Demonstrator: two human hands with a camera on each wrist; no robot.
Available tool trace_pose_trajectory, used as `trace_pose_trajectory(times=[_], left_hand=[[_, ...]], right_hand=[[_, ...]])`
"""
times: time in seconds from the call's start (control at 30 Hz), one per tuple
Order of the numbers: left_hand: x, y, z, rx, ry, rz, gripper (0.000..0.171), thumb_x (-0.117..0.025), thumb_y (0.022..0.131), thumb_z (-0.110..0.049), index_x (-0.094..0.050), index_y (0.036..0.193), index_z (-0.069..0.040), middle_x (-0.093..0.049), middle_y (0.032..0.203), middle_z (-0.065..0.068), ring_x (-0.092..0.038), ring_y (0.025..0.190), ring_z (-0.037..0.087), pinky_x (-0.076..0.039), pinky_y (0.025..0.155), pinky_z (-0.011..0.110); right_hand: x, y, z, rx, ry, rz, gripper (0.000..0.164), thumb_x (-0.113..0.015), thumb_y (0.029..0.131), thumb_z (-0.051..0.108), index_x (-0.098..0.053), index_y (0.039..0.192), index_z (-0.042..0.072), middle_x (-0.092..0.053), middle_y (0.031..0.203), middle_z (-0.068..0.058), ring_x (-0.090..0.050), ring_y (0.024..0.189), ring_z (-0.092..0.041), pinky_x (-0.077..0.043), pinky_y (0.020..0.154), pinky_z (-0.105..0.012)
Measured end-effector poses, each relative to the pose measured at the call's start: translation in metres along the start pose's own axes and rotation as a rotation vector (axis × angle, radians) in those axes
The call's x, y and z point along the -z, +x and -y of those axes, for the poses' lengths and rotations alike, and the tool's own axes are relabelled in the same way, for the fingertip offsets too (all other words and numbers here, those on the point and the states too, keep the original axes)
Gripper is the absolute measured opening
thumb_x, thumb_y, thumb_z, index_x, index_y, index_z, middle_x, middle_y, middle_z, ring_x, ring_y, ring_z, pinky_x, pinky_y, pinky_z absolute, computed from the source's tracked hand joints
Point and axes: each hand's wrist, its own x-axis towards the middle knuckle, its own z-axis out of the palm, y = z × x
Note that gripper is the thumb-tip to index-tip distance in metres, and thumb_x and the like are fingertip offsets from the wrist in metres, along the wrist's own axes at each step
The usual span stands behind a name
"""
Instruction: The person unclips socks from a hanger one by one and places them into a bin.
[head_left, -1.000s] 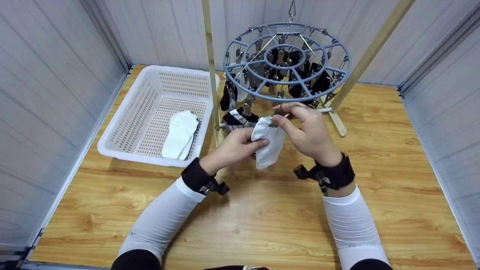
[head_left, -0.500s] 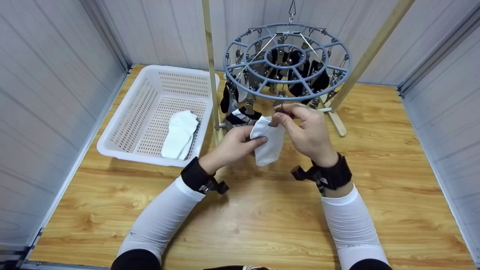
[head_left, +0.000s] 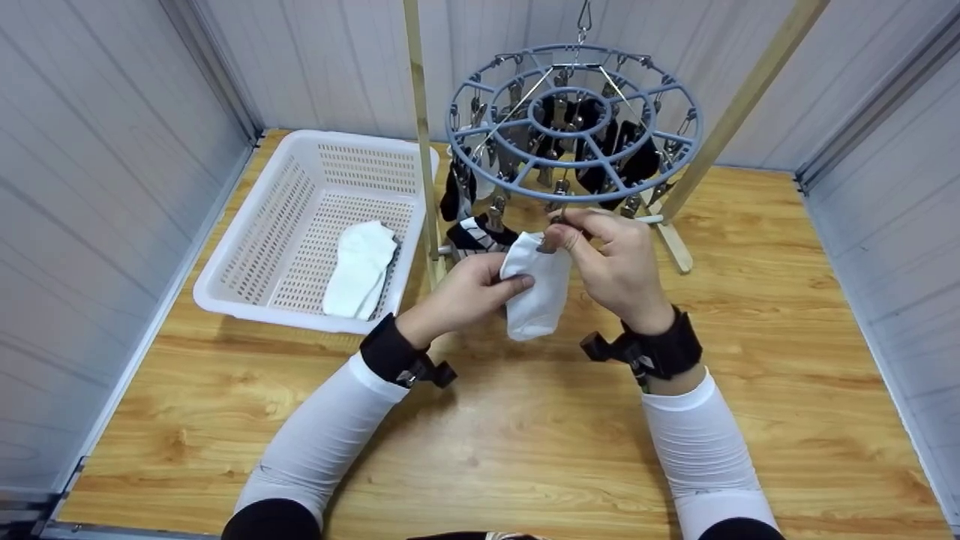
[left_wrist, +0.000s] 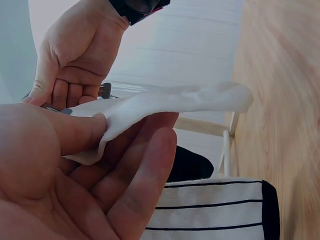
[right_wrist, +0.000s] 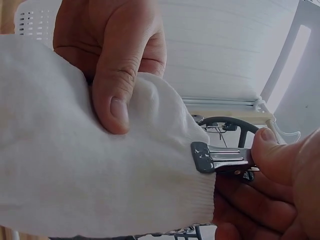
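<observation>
A white sock point(head_left: 541, 300) hangs below the near side of the blue round drying rack point(head_left: 564, 196). My left hand point(head_left: 480, 289) pinches the sock near its cuff, thumb on top, as the right wrist view also shows. With thumb and fingers, my right hand point(head_left: 619, 262) grips a metal clip point(right_wrist: 225, 159). The clip's dark-tipped jaws lie over the sock's ribbed cuff. Beside the left hand, a black-and-white striped sock point(head_left: 480, 234) hangs from another clip; its white part with dark lines fills the lower left wrist view.
Left of the rack stands a white perforated basket point(head_left: 247, 307) holding white socks point(head_left: 360, 270). Wooden posts point(head_left: 424, 135) flank the rack. Several dark socks point(head_left: 637, 161) hang at its back. Pale panel walls point(head_left: 112, 187) enclose the wooden tabletop point(head_left: 480, 450).
Both hands keep their holds and have shifted only slightly. The right hand has edged a little left since the first frame, and the sock's lower end has swung a little.
</observation>
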Motion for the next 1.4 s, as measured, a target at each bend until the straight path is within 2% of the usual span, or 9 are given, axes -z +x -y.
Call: trace_pose_trajectory(times=[0.13,0.27,0.4,0.5,0.63,0.9,1.07,1.2,1.4], left_hand=[[0.001,-0.001,-0.001,0.025,-0.012,0.031,0.02,-0.074,0.109,-0.014,-0.076,0.116,0.005,-0.079,0.102,0.015,-0.075,0.079,0.019,-0.068,0.072,0.045],[0.004,-0.002,-0.003,0.036,0.036,0.051,0.019,-0.074,0.109,-0.015,-0.076,0.115,0.003,-0.079,0.104,0.014,-0.075,0.081,0.019,-0.068,0.074,0.048],[0.009,-0.002,-0.005,0.026,0.122,0.049,0.018,-0.074,0.109,-0.017,-0.077,0.112,0.001,-0.078,0.1,0.011,-0.072,0.08,0.016,-0.065,0.071,0.037],[0.012,-0.003,-0.005,0.02,0.179,0.048,0.017,-0.075,0.108,-0.018,-0.078,0.109,-0.001,-0.076,0.093,0.006,-0.067,0.077,0.013,-0.057,0.067,0.028],[0.014,-0.003,-0.006,0.027,0.222,0.056,0.018,-0.076,0.108,-0.02,-0.078,0.108,-0.002,-0.072,0.087,0.002,-0.063,0.075,0.011,-0.052,0.066,0.027],[0.017,-0.002,-0.005,0.032,0.237,0.058,0.019,-0.076,0.108,-0.02,-0.078,0.108,-0.002,-0.074,0.091,0.003,-0.064,0.079,0.013,-0.052,0.069,0.029],[0.02,-0.003,-0.005,0.031,0.232,0.05,0.018,-0.075,0.109,-0.021,-0.077,0.106,-0.003,-0.072,0.086,0.0,-0.063,0.074,0.011,-0.052,0.066,0.028],[0.023,-0.004,-0.006,0.027,0.232,0.053,0.018,-0.074,0.109,-0.021,-0.076,0.102,-0.006,-0.07,0.081,-0.002,-0.062,0.067,0.01,-0.052,0.063,0.028],[0.027,-0.006,-0.008,0.026,0.221,0.056,0.018,-0.074,0.11,-0.022,-0.076,0.102,-0.006,-0.076,0.086,0.0,-0.067,0.069,0.012,-0.057,0.064,0.03]], right_hand=[[-0.001,0.0,-0.001,0.014,0.013,-0.029,0.012,-0.084,0.098,0.004,-0.085,0.107,-0.003,-0.084,0.098,-0.008,-0.075,0.082,-0.017,-0.053,0.073,-0.02],[-0.003,0.0,-0.002,0.026,0.045,-0.064,0.011,-0.085,0.094,-0.003,-0.086,0.105,-0.003,-0.084,0.098,-0.007,-0.073,0.08,-0.016,-0.053,0.072,-0.02],[-0.004,0.001,-0.001,0.033,0.059,-0.086,0.012,-0.086,0.092,-0.006,-0.086,0.104,-0.003,-0.084,0.097,-0.007,-0.075,0.08,-0.016,-0.055,0.073,-0.02],[-0.005,0.001,-0.001,0.034,0.065,-0.094,0.013,-0.086,0.091,-0.007,-0.086,0.104,-0.003,-0.084,0.096,-0.007,-0.076,0.08,-0.017,-0.055,0.073,-0.019],[-0.005,0.0,-0.002,0.031,0.075,-0.094,0.014,-0.085,0.092,-0.008,-0.086,0.105,-0.003,-0.084,0.096,-0.007,-0.079,0.081,-0.018,-0.057,0.073,-0.02],[-0.004,0.002,0.001,0.017,0.101,-0.096,0.013,-0.083,0.095,-0.005,-0.085,0.108,-0.004,-0.084,0.099,-0.01,-0.078,0.082,-0.017,-0.06,0.074,-0.021],[-0.005,0.003,0.001,0.012,0.055,-0.11,0.012,-0.083,0.097,0.0,-0.084,0.109,-0.004,-0.083,0.104,-0.01,-0.075,0.084,-0.017,-0.057,0.077,-0.02],[-0.004,0.002,0.002,-0.025,0.022,-0.118,0.013,-0.082,0.098,0.001,-0.083,0.11,-0.004,-0.083,0.105,-0.01,-0.074,0.087,-0.016,-0.057,0.079,-0.02],[-0.003,0.001,0.004,-0.054,-0.023,-0.104,0.015,-0.085,0.098,0.004,-0.081,0.109,-0.006,-0.082,0.102,-0.012,-0.069,0.082,-0.016,-0.055,0.076,-0.02]])
